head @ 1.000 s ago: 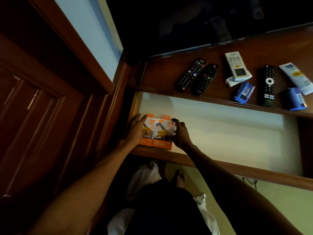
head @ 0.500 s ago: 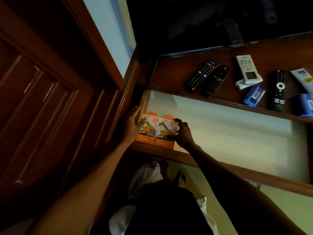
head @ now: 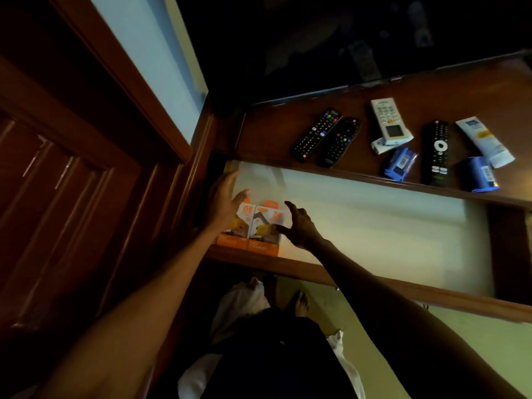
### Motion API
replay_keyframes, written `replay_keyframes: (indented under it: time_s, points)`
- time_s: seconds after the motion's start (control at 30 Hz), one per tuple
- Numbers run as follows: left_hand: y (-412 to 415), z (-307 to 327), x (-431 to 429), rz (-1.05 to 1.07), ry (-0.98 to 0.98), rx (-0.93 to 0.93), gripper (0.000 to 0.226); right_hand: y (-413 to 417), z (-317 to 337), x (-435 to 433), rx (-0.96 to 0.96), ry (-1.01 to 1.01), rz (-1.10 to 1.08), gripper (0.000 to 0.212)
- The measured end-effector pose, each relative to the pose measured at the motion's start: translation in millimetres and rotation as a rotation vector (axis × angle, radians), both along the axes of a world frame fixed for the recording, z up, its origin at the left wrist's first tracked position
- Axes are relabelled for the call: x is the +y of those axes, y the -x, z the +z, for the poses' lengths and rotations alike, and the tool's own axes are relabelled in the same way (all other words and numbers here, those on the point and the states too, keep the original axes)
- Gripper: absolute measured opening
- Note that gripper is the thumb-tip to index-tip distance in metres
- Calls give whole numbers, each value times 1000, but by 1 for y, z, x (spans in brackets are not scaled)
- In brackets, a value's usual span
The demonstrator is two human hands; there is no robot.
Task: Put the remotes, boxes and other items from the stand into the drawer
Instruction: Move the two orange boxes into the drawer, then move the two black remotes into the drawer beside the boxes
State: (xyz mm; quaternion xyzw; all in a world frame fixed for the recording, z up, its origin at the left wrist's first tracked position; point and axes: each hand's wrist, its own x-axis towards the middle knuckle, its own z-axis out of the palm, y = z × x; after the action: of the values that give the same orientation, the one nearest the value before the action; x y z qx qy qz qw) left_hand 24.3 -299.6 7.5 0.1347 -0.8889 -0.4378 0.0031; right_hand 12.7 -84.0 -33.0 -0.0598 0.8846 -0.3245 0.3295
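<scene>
Boxes (head: pixel 250 230), two, lie in the drawer (head: pixel 374 223) under released left hand (head: pixel 224 203) and right hand (head: pixel 299 226); four remotes (head: pixel 316 134) above.

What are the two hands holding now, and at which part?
Nothing. The left hand and right hand are open, fingers spread above the two orange-and-white cardboard charger boxes in the drawer.

Bare forearms; seemingly dark shorts (head: pixel 273 355).

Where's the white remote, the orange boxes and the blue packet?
white remote (head: pixel 390 122), head view, on its keypad
orange boxes (head: pixel 263 226), head view, front face of the right box
blue packet (head: pixel 400 163), head view, its middle
</scene>
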Motion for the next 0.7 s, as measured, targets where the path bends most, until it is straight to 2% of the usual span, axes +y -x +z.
replay_keyframes:
  time_s: [0.17, 0.27, 0.37, 0.47, 0.57, 0.7]
  points:
    - [54, 28, 42, -71, 22, 60, 48, 46, 54, 46, 131, -22, -11, 57]
    - [85, 42, 69, -150, 31, 108, 45, 75, 82, 72, 244, 5, -114, 43]
    - [124, 47, 93, -233, 50, 58, 48, 103, 95, 92, 326, 22, -266, 31]
    - [161, 49, 114, -303, 95, -28, 62, 134, 106, 97, 304, 8, -367, 36]
    - [186, 43, 124, -376, 142, -78, 78, 161, 109, 92, 252, 0, -397, 58]
    - [193, 33, 121, -401, 183, -95, 79, 185, 101, 82, 187, -36, -362, 74]
